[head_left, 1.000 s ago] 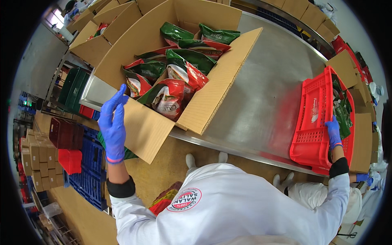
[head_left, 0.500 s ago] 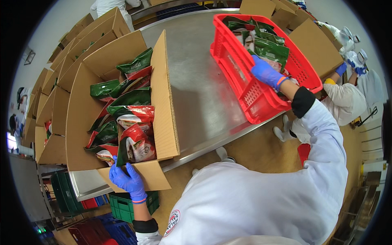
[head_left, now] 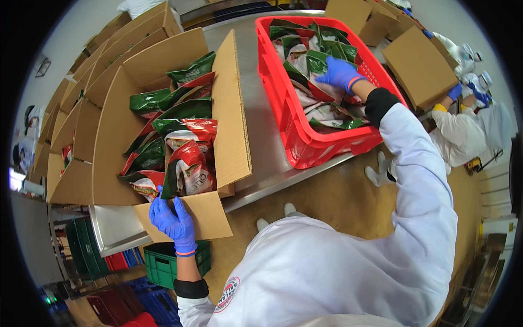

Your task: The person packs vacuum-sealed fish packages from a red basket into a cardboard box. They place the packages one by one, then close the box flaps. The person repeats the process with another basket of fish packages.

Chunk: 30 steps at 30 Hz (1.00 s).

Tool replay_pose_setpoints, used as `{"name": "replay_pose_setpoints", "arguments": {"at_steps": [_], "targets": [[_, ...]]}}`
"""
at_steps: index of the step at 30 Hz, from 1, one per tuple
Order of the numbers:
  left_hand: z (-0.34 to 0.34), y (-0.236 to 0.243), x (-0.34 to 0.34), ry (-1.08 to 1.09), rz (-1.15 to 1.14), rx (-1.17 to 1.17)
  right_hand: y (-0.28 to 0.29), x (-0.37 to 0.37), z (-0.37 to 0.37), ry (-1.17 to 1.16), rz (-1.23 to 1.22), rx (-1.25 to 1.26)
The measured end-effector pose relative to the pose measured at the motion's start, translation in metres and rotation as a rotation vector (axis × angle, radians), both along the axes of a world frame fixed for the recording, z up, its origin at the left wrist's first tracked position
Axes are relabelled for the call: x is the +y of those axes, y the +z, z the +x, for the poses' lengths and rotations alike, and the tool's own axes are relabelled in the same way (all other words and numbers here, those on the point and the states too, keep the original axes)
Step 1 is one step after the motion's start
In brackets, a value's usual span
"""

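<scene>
1. Nearest is the person's left hand in a thin blue glove [head_left: 175, 223], thumb and fingers spread apart. It lies against the brown cardboard near flap [head_left: 210, 218]; whether its fingertips press on the board or a pouch corner cannot be told.
2. Just beyond stands a tall, open, brown cardboard carton [head_left: 234, 109], holding glossy red, green and white plastic pouches [head_left: 190, 169], packed leaning on one another.
3. To the right, well apart from the left hand, the right hand in a matching blue glove [head_left: 340, 75] reaches down over the pouches inside a red plastic crate with perforated walls [head_left: 291, 131]. Its fingertips are at a green-topped plastic pouch [head_left: 317, 61]; I cannot tell whether they have closed on it.
4. The step in hand seems to be getting hold of this pouch. As I judge it, the next move calls for a firm pinch on its top edge, easing it free of overlapping neighbours, with the left hand keeping the flap down.
5. Crate and carton stand on a smooth stainless-steel table [head_left: 117, 226].
6. Farther right, a co-worker in white [head_left: 463, 131] is beside another brown cardboard box [head_left: 419, 65].
</scene>
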<state>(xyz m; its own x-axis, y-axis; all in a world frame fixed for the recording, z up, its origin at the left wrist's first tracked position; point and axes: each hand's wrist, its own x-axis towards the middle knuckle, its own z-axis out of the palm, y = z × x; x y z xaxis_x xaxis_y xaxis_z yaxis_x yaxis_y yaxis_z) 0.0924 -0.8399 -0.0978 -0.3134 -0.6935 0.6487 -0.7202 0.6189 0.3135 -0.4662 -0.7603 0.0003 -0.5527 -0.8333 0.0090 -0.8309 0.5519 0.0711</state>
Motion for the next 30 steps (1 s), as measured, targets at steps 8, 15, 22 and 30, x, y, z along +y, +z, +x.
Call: {"name": "replay_pose_setpoints", "arguments": {"at_steps": [8,15,22,30], "targets": [[0.001,-0.007,0.001,0.071,-0.079,-0.057,0.009,-0.004,-0.019,0.001,-0.089,0.1],[0.004,-0.008,-0.001,0.09,-0.083,-0.069,-0.038,0.02,-0.047,0.056,-0.124,-0.525],[0.005,0.011,-0.009,-0.023,0.186,0.335,0.039,0.054,-0.021,0.178,-0.682,-0.855],[-0.11,0.205,-0.001,-0.301,-0.462,0.048,0.222,0.041,0.073,0.799,-1.033,-1.018]]}}
